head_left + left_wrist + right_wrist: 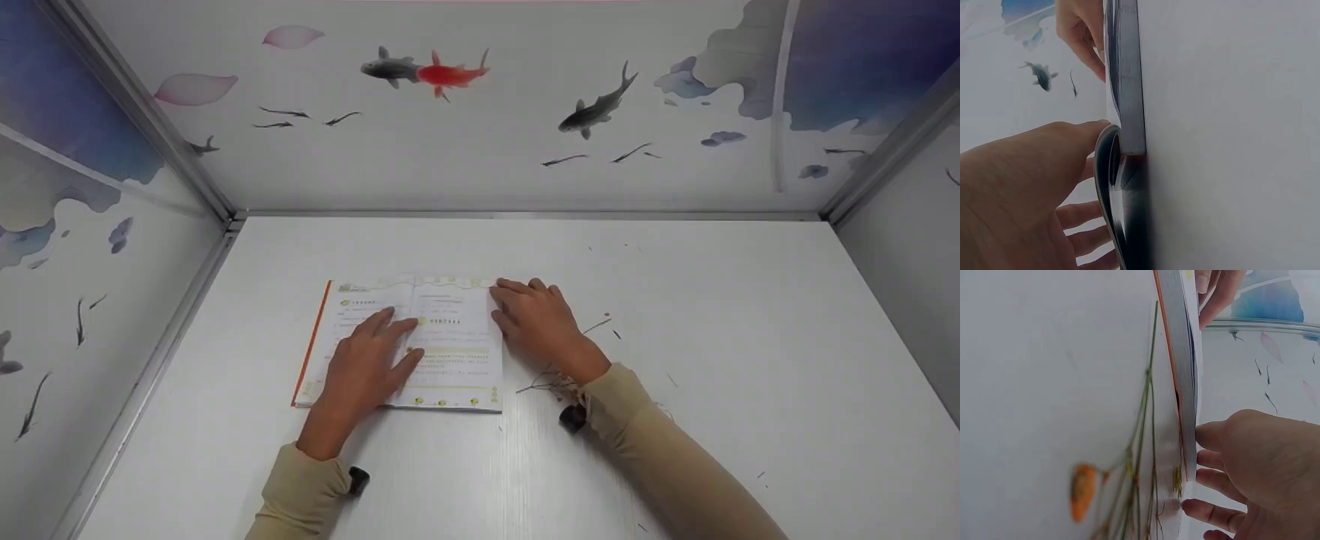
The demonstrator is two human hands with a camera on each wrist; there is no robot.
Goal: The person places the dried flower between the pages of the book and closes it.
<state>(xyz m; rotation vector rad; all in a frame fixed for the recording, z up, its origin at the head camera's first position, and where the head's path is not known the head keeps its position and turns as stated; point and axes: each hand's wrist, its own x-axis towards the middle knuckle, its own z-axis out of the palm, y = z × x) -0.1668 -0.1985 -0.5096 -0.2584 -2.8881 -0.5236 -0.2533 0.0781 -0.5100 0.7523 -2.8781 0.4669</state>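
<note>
A thick book point(457, 379) with an orange cover edge lies open on the white table. My left hand point(364, 367) rests across the left page, its fingers spread toward the middle fold. At the upper right corner of the book, my right hand point(536, 319) touches the page edge with its thumb and fingers lightly bent. The right wrist view shows these fingertips along the book's page block point(1185, 377). Seen from the left wrist, the left thumb lies over the bowed near pages point(1103, 163). Below the right wrist lies a dried flower sprig point(551, 384).
The sprig's thin green stems and orange flower head point(1082, 492) lie beside the book. Several loose stem bits, such as a dark piece point(616, 334), are scattered on the right of the table point(720, 315). Panels printed with fish point(596, 112) enclose the back and sides.
</note>
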